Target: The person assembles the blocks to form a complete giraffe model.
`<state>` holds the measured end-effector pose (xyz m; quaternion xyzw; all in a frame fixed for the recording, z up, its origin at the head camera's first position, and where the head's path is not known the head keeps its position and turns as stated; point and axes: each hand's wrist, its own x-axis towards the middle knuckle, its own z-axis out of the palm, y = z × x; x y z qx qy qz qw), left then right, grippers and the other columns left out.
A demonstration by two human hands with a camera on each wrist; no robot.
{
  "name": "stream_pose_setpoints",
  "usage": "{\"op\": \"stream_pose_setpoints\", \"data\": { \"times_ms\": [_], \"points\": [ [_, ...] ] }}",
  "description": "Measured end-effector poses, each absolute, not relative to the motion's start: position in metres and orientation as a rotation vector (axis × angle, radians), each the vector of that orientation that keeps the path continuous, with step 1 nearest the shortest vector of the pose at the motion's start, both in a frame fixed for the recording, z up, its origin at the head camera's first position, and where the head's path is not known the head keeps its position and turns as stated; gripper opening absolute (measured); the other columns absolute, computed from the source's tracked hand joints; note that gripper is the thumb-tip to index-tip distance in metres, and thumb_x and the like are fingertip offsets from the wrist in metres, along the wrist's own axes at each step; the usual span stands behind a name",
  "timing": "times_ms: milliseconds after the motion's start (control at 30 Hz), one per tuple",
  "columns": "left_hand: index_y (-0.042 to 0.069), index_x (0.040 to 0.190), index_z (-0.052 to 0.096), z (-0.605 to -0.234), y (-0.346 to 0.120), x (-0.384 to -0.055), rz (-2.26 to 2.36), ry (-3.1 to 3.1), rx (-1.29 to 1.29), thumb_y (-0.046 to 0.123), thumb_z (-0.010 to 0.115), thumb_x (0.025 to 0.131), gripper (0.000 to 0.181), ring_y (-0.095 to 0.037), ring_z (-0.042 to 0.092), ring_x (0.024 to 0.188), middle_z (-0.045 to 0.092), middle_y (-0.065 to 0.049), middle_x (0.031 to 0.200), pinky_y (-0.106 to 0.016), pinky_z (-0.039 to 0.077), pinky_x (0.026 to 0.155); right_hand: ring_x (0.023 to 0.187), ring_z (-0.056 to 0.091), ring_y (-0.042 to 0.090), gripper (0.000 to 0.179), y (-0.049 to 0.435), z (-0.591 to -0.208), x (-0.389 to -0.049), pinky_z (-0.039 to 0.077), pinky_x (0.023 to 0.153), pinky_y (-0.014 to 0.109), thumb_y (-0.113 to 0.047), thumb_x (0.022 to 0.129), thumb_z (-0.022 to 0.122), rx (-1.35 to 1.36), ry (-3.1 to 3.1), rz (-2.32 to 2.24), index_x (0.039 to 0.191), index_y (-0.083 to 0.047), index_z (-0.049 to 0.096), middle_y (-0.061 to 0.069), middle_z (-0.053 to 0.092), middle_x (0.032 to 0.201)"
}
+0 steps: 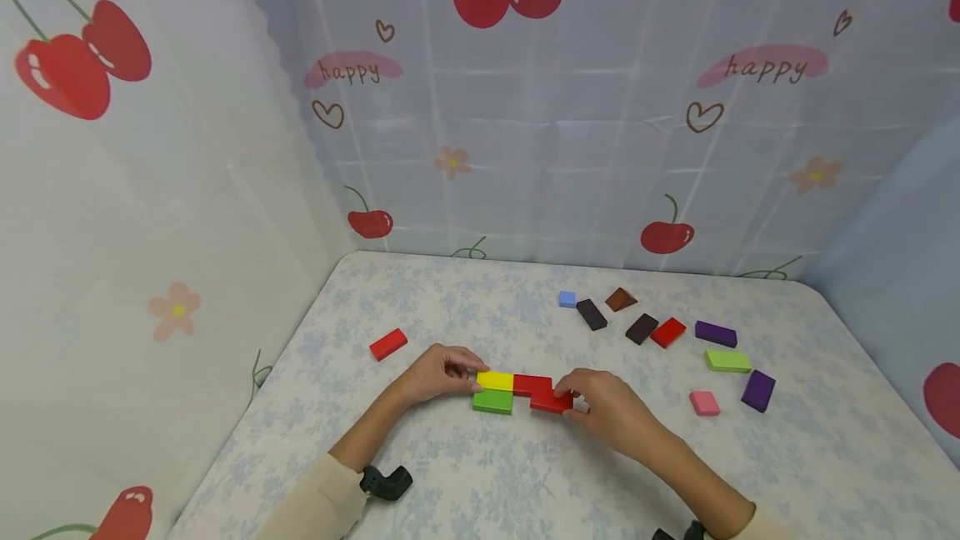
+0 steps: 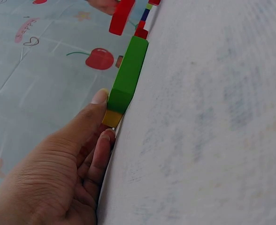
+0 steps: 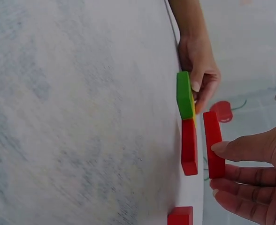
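the smooth, oblong green block (image 1: 492,402) touches a yellow block (image 1: 495,381) on its far side, whose left end the left hand (image 1: 441,373) pinches; right of the green block, the right hand (image 1: 606,407) pinches a flat red block (image 1: 551,402). the right wrist view shows that piece raised, which the head view hardly reveals. mottled bench (image 1: 450,473) stretches from the green block's near edge.

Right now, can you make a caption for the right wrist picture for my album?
The right hand pinches a red rectangular block; a green rectangular block lies beside the left hand.
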<state>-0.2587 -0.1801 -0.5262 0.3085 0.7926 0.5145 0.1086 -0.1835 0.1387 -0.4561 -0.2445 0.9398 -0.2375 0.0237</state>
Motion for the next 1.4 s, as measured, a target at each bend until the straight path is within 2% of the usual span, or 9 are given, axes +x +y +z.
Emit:
{"op": "stream_pose_setpoints", "data": {
  "times_ms": [133,300,567,700,800,933,1200,1400],
  "points": [
    [0.0,0.116,0.076,-0.514,-0.178,-0.251,1.536,2.314,0.919,0.004,0.081,0.085,0.031,-0.011,0.059,0.077,0.072,-0.014,0.113,-0.02,0.048,0.067,0.087,0.065,0.015,0.027,0.134,-0.459,-0.176,0.058,0.079,0.034,-0.003,0.078,0.087,-0.821,2.879,-0.671,0.1,-0.014,0.076,-0.004,0.072,0.101],
    [0.002,0.114,0.077,-0.514,-0.176,-0.249,1.55,2.326,0.893,0.003,0.081,0.086,0.029,-0.011,0.058,0.077,0.073,-0.012,0.111,-0.02,0.047,0.067,0.084,0.064,0.014,0.026,0.13,-0.465,-0.174,0.057,0.077,0.034,-0.004,0.077,0.087,-0.851,2.868,-0.624,0.099,-0.013,0.076,-0.003,0.071,0.099],
    [0.007,0.116,0.078,-0.525,-0.179,-0.256,1.531,2.332,0.881,0.008,0.083,0.085,0.031,-0.012,0.059,0.078,0.073,-0.006,0.112,-0.02,0.048,0.067,0.077,0.052,0.008,0.027,0.122,-0.473,-0.17,0.048,0.062,0.022,-0.012,0.074,0.091,-0.757,2.94,-0.486,0.096,-0.02,0.076,-0.007,0.058,0.099],
    [0.014,0.116,0.079,-0.538,-0.183,-0.265,1.52,2.333,0.9,0.016,0.084,0.085,0.031,-0.013,0.061,0.079,0.073,-0.001,0.112,-0.022,0.049,0.067,0.07,0.049,0.007,0.027,0.121,-0.473,-0.166,0.044,0.057,0.022,-0.014,0.074,0.092,-0.72,2.97,-0.453,0.095,-0.02,0.076,-0.009,0.055,0.088],
    [0.017,0.115,0.079,-0.538,-0.183,-0.265,1.519,2.332,0.913,0.019,0.085,0.085,0.03,-0.015,0.061,0.079,0.073,0.001,0.111,-0.023,0.049,0.067,0.067,0.05,0.007,0.025,0.12,-0.473,-0.167,0.047,0.061,0.024,-0.013,0.076,0.09,-0.701,2.943,-0.505,0.096,-0.019,0.076,-0.011,0.06,0.081],
    [0.017,0.115,0.079,-0.539,-0.184,-0.267,1.52,2.329,0.925,0.02,0.084,0.086,0.03,-0.015,0.061,0.078,0.073,0.001,0.111,-0.024,0.05,0.066,0.069,0.053,0.007,0.026,0.119,-0.474,-0.17,0.051,0.066,0.024,-0.011,0.078,0.089,-0.681,2.93,-0.592,0.1,-0.017,0.078,-0.009,0.068,0.082],
    [0.019,0.115,0.079,-0.539,-0.185,-0.267,1.507,2.34,0.923,0.02,0.084,0.085,0.03,-0.015,0.062,0.08,0.073,0.002,0.112,-0.025,0.051,0.068,0.065,0.049,0.009,0.023,0.111,-0.475,-0.178,0.045,0.06,0.024,-0.01,0.08,0.087,-0.667,2.953,-0.595,0.1,-0.016,0.077,-0.011,0.056,0.068],
    [0.017,0.115,0.079,-0.538,-0.184,-0.266,1.53,2.322,0.9,0.018,0.085,0.085,0.031,-0.015,0.061,0.08,0.073,0.001,0.111,-0.023,0.05,0.068,0.067,0.051,0.01,0.023,0.106,-0.473,-0.18,0.049,0.064,0.028,-0.01,0.079,0.087,-0.678,2.975,-0.554,0.099,-0.015,0.076,-0.008,0.062,0.073]
  ]
}}
